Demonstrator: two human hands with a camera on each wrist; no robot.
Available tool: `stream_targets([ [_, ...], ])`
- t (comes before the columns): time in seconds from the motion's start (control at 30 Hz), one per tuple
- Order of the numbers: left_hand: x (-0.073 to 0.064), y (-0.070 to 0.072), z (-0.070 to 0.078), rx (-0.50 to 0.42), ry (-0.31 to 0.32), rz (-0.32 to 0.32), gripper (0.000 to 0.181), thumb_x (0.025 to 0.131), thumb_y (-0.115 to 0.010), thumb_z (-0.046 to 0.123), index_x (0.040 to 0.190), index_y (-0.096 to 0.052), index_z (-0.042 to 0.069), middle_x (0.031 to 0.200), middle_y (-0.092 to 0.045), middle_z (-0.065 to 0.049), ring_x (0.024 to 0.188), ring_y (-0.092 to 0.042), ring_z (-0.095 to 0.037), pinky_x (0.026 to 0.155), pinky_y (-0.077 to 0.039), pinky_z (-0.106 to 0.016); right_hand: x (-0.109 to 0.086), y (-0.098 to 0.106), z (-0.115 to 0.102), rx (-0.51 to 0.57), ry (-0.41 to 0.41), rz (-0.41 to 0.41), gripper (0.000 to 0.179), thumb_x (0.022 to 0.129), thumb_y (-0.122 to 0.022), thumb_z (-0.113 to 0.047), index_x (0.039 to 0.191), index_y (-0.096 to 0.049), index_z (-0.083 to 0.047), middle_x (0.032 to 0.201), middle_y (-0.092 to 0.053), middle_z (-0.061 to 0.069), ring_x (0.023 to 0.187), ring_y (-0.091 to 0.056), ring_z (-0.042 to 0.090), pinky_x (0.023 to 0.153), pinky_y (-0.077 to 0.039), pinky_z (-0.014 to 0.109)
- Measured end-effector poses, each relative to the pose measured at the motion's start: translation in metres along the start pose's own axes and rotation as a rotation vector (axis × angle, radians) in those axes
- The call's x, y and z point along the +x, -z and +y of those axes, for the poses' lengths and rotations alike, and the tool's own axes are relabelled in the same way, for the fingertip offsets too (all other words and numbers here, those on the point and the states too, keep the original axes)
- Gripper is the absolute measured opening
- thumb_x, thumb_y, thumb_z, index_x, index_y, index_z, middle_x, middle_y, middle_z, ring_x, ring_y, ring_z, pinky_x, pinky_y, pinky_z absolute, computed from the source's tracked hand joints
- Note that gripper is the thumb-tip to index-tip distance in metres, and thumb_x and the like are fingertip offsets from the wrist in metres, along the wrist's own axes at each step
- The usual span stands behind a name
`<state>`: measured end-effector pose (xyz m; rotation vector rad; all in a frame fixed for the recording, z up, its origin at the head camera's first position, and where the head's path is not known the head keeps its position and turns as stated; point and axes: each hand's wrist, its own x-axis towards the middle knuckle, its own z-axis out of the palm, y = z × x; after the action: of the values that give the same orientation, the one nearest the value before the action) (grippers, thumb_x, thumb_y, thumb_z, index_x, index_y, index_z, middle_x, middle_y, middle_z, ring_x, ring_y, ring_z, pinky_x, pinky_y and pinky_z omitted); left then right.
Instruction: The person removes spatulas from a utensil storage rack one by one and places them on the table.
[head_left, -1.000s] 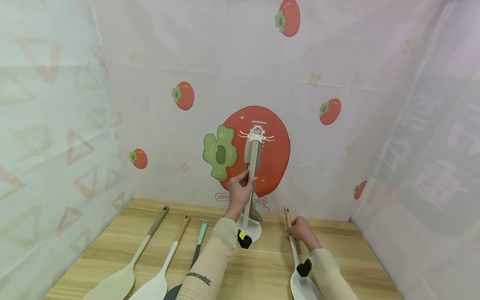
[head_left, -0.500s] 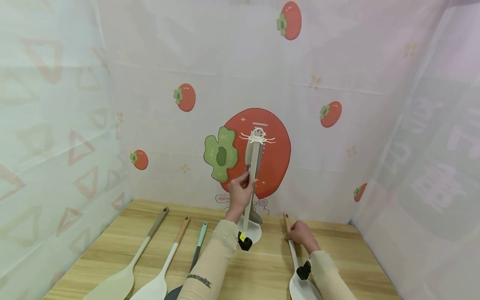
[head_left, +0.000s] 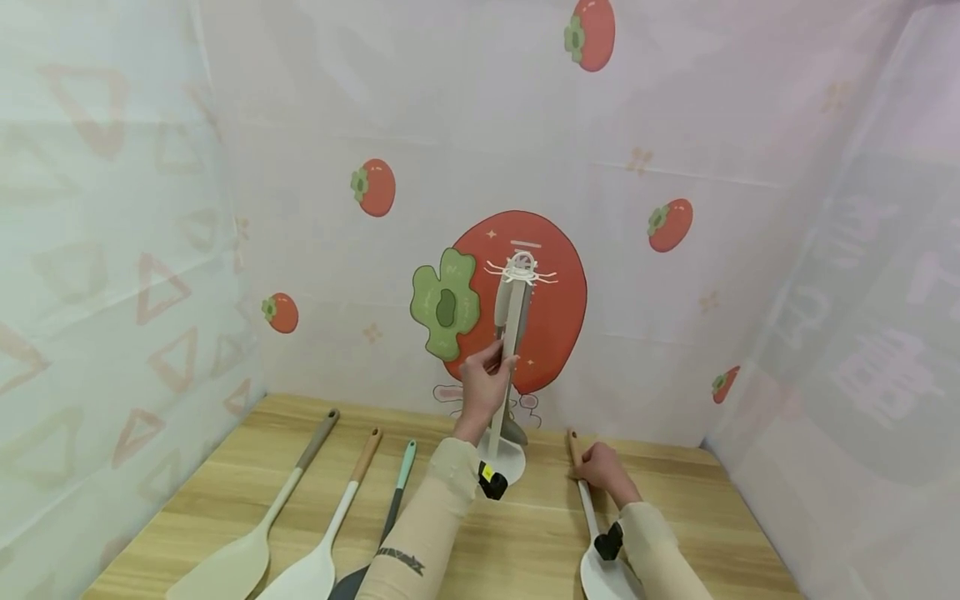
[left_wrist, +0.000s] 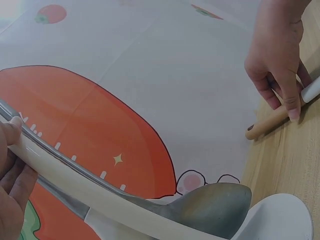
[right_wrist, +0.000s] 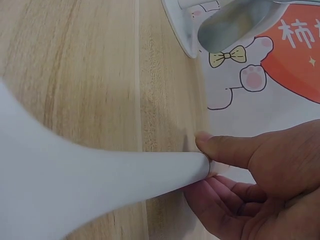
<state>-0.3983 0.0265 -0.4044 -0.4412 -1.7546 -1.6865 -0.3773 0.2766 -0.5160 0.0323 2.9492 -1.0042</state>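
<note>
Gripping the post of a pale utensil stand (head_left: 514,321), the left hand (head_left: 483,387) has its thumb and fingers clamped about the shaft, below the ring of white hooks (head_left: 522,268) that tops the stand. The stand rises from a rounded white base on the wooden desk (head_left: 540,533), and behind its post shows a metallic spoon (left_wrist: 215,207), the bowl low down near the base (how it is fastened up top, I cannot tell). To the right of the stand, and apart from it, the right hand (head_left: 606,471) pinches the wooden handle of a white utensil (head_left: 600,577), thumb on one side and fingers on the other, close to where wood meets white; the broad end lies nearer the person than the stand does. To the left of the stand three more utensils lie slanting on the desk: nearest it a dark one with a mint handle (head_left: 402,475), partly hidden by the left sleeve (head_left: 423,533), then a white turner with a wooden handle (head_left: 309,575), and farthest off a beige turner with a grey handle (head_left: 232,567). Behind the stand hangs a pale backdrop (head_left: 450,100) printed with a large red persimmon (head_left: 555,308).
</note>
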Motion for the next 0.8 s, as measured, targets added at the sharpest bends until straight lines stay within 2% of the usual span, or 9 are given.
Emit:
stream_targets([
  [0.1,0.0004,0.0003,0.0010,-0.003,-0.003,-0.001,0.033,0.093,-0.074,0.007,0.125,-0.072,0.001,0.114,-0.074,-0.020,0.101,-0.075,-0.031,0.083,-0.062,-0.039,0.0007,-0.0007,0.0020,0.003,-0.015,0.005,0.021,0.078,-0.085,-0.011,0.071,-0.068,-0.002,0.062,-0.056,0.002,0.053,-0.051,0.012,0.049,-0.042,0.020],
  [0.27,0.0016,0.0000,0.0025,-0.005,0.013,-0.005,0.034,0.092,-0.074,0.004,0.126,-0.071,0.000,0.116,-0.073,-0.021,0.103,-0.074,-0.031,0.084,-0.062,-0.039,0.0023,-0.0015,0.0049,-0.001,-0.048,0.007,0.024,0.079,-0.085,-0.013,0.071,-0.066,-0.003,0.062,-0.053,0.002,0.055,-0.050,0.013,0.050,-0.041,0.021],
  [0.5,0.0045,-0.0003,0.0036,-0.010,0.005,0.004,0.034,0.092,-0.074,0.003,0.126,-0.071,-0.002,0.116,-0.073,-0.022,0.103,-0.074,-0.033,0.084,-0.061,-0.041,0.0056,0.0001,0.0034,-0.023,-0.038,0.035,0.025,0.078,-0.087,-0.013,0.073,-0.066,-0.001,0.065,-0.055,0.004,0.058,-0.051,0.015,0.051,-0.042,0.022],
  [0.8,0.0029,-0.0016,0.0010,-0.006,0.002,0.002,0.034,0.091,-0.075,0.003,0.125,-0.071,-0.002,0.115,-0.073,-0.022,0.102,-0.074,-0.033,0.084,-0.061,-0.040,0.0063,0.0023,0.0070,0.016,-0.100,-0.025,0.027,0.084,-0.082,-0.020,0.070,-0.064,-0.006,0.064,-0.056,0.003,0.058,-0.052,0.015,0.052,-0.042,0.022],
])
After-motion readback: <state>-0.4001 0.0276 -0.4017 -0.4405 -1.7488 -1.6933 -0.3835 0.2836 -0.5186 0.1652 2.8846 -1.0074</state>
